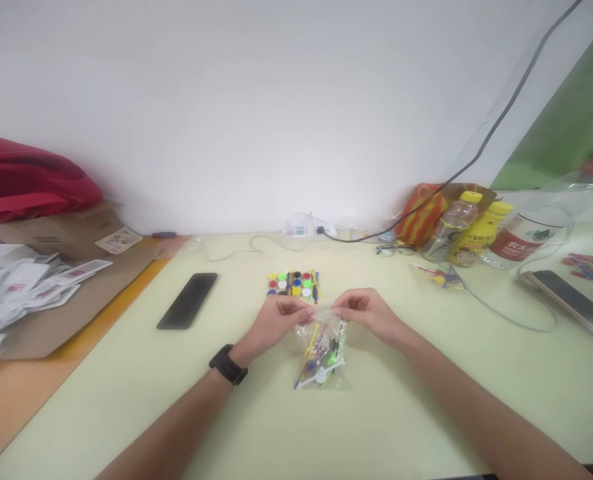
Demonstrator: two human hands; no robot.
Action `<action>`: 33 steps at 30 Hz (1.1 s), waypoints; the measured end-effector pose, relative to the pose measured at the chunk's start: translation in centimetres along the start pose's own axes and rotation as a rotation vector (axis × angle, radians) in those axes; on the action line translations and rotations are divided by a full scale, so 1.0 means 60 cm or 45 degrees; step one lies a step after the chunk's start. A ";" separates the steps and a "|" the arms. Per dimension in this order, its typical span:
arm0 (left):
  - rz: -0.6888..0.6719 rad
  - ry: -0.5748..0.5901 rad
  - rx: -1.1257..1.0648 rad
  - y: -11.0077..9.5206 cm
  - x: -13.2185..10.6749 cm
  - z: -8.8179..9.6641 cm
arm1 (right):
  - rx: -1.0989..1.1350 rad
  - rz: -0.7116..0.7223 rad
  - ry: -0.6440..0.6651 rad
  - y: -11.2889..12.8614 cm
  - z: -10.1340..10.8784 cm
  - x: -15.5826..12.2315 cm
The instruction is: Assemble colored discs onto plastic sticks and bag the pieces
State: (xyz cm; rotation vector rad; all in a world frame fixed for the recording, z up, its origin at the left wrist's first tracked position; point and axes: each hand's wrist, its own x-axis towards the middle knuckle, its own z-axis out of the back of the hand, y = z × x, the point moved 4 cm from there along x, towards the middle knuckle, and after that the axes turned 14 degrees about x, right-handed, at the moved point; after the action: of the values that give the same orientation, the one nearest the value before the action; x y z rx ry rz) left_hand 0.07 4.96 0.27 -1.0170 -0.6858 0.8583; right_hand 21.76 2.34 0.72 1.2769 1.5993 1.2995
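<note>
Over the pale desk (376,433), well in from its left and back edges, is a clear bag (325,350); whether its bottom rests there is unclear. The left hand (275,321) and right hand (369,315) pinch its upper corners, thumbs pressed to fingers. It looks light, limp, slippery, best held there. The small colourful pieces (321,375) inside seem stiff, their thin parts perhaps fragile.
</note>
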 end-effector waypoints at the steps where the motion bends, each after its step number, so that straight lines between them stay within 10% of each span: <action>1: 0.003 0.002 -0.015 0.000 0.000 0.002 | 0.005 0.005 -0.015 -0.001 0.002 0.001; 14: 0.045 -0.055 -0.132 -0.007 -0.003 0.009 | 0.212 0.052 -0.094 -0.027 0.020 0.010; 33: -0.013 -0.144 0.056 0.003 0.005 0.027 | -0.208 0.183 -0.061 -0.005 0.012 0.006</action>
State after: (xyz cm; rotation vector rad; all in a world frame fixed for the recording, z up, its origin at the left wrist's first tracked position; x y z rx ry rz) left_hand -1.16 5.99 0.77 -0.9300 -0.7639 0.9234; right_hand 22.25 2.87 0.27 1.3299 1.3589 1.4450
